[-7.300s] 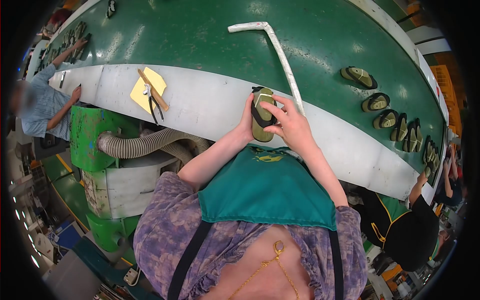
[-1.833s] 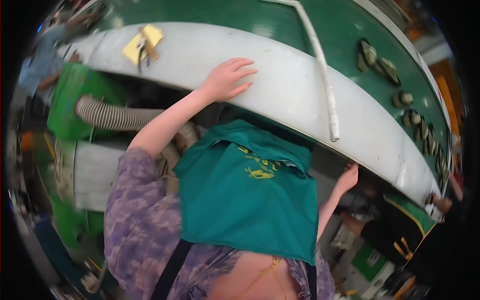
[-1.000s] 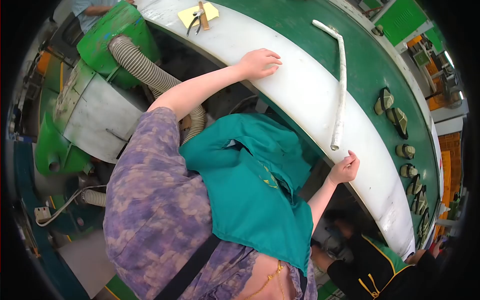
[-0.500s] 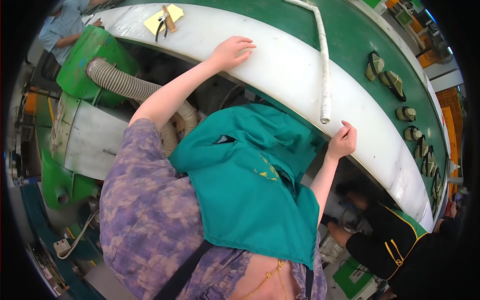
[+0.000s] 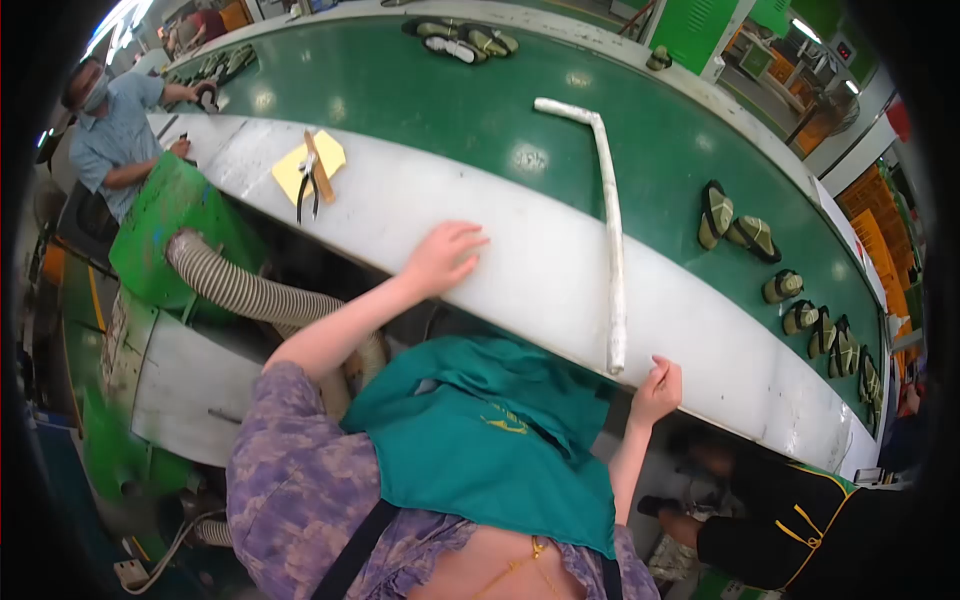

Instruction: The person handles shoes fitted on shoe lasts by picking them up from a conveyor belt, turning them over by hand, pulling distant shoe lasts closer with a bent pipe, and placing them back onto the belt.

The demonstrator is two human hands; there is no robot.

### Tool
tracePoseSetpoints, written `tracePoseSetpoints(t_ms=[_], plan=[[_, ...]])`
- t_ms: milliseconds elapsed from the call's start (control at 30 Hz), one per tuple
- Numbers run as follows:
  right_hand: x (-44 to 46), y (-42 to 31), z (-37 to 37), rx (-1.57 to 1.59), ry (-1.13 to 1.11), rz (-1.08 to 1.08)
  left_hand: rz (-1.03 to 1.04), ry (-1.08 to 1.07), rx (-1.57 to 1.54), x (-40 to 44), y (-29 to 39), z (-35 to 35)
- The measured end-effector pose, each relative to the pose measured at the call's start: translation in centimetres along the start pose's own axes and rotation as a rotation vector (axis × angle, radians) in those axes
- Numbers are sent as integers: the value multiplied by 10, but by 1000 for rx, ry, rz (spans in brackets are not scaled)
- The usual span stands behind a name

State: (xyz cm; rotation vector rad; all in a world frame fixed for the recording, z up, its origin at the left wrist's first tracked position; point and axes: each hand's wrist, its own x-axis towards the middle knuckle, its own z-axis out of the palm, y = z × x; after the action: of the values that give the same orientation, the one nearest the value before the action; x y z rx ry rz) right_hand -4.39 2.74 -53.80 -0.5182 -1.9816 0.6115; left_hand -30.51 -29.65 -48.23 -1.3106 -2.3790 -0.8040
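Note:
My left hand (image 5: 445, 258) rests on the white table edge (image 5: 520, 270) with its fingers apart and nothing in it. Further right, my right hand (image 5: 657, 390) is at the table's near edge with its fingers curled in; whatever it may hold is too small to make out. Just left of that hand lies the lower end of a bent white pipe (image 5: 613, 250), which reaches back over the green surface (image 5: 480, 120). To the left of my left hand, pliers (image 5: 308, 185) and a wooden strip (image 5: 319, 168) lie on a yellow sheet (image 5: 290, 172).
Olive sandals (image 5: 752, 238) stand in a row on the right of the green surface, and more (image 5: 460, 40) lie at the back. A person in blue (image 5: 125, 125) sits at the far left, beyond a green machine (image 5: 165, 230) with a ribbed hose (image 5: 250, 290). Someone in black (image 5: 770, 530) is at lower right.
The sandal that was in my hands earlier is gone from them. The pipe's lower end now lies over the white edge. Since the last frame, the view has tilted up; both hands keep nearly the same places on the table.

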Motion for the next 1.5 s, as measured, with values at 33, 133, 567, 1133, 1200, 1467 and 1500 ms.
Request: tracePoseSetpoints(t_ms=[33,133,567,1133,1200,1467,1500], plan=[[2,-2,0,-1,-22,61,19,0,-9,1,1,-2],[13,-13,-7,75,-182,290,8,-20,-3,0,4,-4],[62,-89,26,149,-793,567,-160,210,-165,-3,7,-10],[61,-79,44,162,-848,590,767,-911,-2119,109,102,-154],[63,-81,45,196,-867,612,806,-951,-2151,121,110,-154],[62,-72,47,300,-872,643,735,-756,-2488,91,143,-149],[62,-72,48,302,-871,643,860,-878,-2433,100,137,-147]])
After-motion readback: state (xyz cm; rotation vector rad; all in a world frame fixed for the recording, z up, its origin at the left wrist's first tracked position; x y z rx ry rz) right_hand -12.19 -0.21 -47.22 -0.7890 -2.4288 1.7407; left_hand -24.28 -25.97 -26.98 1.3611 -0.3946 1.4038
